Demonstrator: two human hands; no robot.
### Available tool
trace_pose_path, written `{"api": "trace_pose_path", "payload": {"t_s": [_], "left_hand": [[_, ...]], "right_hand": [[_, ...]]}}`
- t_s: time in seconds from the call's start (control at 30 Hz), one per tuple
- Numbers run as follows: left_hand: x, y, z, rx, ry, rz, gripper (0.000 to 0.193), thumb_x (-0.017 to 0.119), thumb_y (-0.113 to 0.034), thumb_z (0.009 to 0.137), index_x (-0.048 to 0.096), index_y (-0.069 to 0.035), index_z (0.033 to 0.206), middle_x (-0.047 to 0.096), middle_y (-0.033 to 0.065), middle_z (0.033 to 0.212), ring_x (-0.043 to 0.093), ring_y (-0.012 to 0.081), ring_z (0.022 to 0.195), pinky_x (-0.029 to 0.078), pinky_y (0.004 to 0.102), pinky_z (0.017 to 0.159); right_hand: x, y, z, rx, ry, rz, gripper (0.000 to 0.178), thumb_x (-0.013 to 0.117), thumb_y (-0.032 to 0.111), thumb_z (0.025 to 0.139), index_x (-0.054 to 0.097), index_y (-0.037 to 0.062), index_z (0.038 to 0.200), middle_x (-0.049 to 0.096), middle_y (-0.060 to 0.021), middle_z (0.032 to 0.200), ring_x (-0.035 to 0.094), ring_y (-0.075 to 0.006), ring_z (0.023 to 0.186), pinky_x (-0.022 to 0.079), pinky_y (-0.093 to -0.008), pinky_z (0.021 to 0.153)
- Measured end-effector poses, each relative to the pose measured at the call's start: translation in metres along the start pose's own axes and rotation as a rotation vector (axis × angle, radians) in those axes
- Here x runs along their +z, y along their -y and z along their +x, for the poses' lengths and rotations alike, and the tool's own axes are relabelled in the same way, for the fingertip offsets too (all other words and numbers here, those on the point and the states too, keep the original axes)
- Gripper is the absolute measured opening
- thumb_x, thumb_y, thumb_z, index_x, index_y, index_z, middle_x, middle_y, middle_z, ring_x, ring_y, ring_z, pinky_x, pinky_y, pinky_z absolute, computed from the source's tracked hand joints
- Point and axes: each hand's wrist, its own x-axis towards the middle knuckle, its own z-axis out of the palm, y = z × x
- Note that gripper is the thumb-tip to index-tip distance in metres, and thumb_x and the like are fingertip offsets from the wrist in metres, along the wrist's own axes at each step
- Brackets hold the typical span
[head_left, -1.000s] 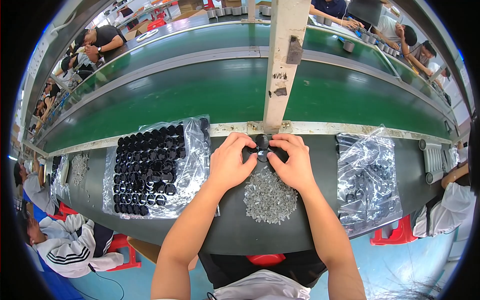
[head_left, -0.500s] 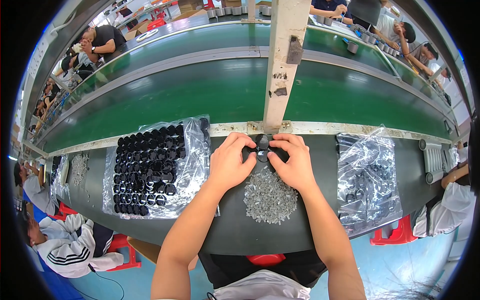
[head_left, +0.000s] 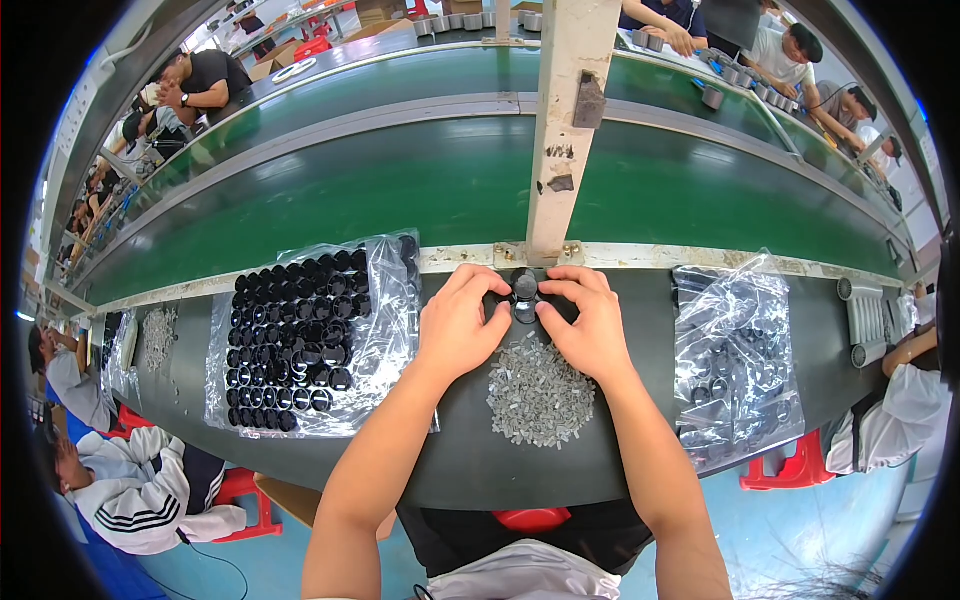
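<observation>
Between my two hands, close to the far edge of the dark table, is a small stack of black round caps [head_left: 525, 287]. My left hand [head_left: 462, 318] grips it from the left, finger and thumb curled against its side. From the right, my right hand [head_left: 583, 320] pinches the same caps with thumb and forefinger. The near cap shows a shiny, ring-like face; how the pieces fit together is too small to tell. Just below my fingertips lies a heap of small clear-grey plastic pieces [head_left: 541, 395].
Rows of black caps [head_left: 290, 340] lie on a clear plastic bag at left. Another bag [head_left: 738, 365] with dark parts lies at right. A white post [head_left: 565, 130] rises beyond my hands, before the green conveyor belt [head_left: 400, 185]. People sit on both sides and across.
My hands stay almost in place; the upper cap's face now looks lighter and slightly turned. Across the belt at the upper right, a person's hand has moved down toward the grey cups.
</observation>
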Motion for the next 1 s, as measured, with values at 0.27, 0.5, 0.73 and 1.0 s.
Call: {"api": "trace_pose_path", "payload": {"t_s": [0.27,0.5,0.73,1.0], "left_hand": [[-0.0011,-0.0021,0.0000,-0.003,-0.013,-0.005,0.024,0.079,-0.010,0.087,0.074,-0.009,0.110,0.070,0.0025,0.112,0.058,0.0113,0.058,0.048,0.0306,0.060],[-0.0012,-0.0015,-0.0001,-0.002,-0.001,-0.013,0.025,0.080,-0.011,0.088,0.073,-0.009,0.112,0.070,0.0023,0.112,0.058,0.0113,0.059,0.048,0.0305,0.060],[-0.0020,-0.0037,0.0006,0.000,-0.006,0.002,0.026,0.080,-0.011,0.087,0.073,-0.010,0.112,0.070,0.0021,0.111,0.058,0.0119,0.059,0.048,0.0308,0.060],[-0.0016,-0.0024,0.0002,-0.011,0.000,-0.013,0.019,0.080,-0.010,0.086,0.070,-0.009,0.102,0.070,0.0013,0.111,0.058,0.0117,0.058,0.048,0.0313,0.060]], "right_hand": [[0.0000,0.0012,0.0000,-0.010,-0.011,-0.001,0.031,0.080,0.014,0.086,0.080,0.0063,0.115,0.073,-0.0103,0.131,0.064,-0.0333,0.125,0.050,-0.0461,0.107],[0.0004,0.0010,-0.0002,-0.013,-0.007,-0.002,0.031,0.080,0.014,0.085,0.080,0.0066,0.115,0.073,-0.0103,0.131,0.064,-0.0334,0.125,0.050,-0.0458,0.107],[0.0006,0.0016,-0.0006,-0.011,-0.010,0.001,0.031,0.081,0.013,0.086,0.080,0.0078,0.116,0.073,-0.0094,0.131,0.064,-0.0325,0.126,0.049,-0.0457,0.107],[-0.0001,-0.0001,-0.0002,-0.008,-0.014,0.024,0.028,0.081,0.013,0.085,0.080,0.0099,0.113,0.073,-0.0084,0.131,0.064,-0.0319,0.126,0.051,-0.0454,0.106]]}}
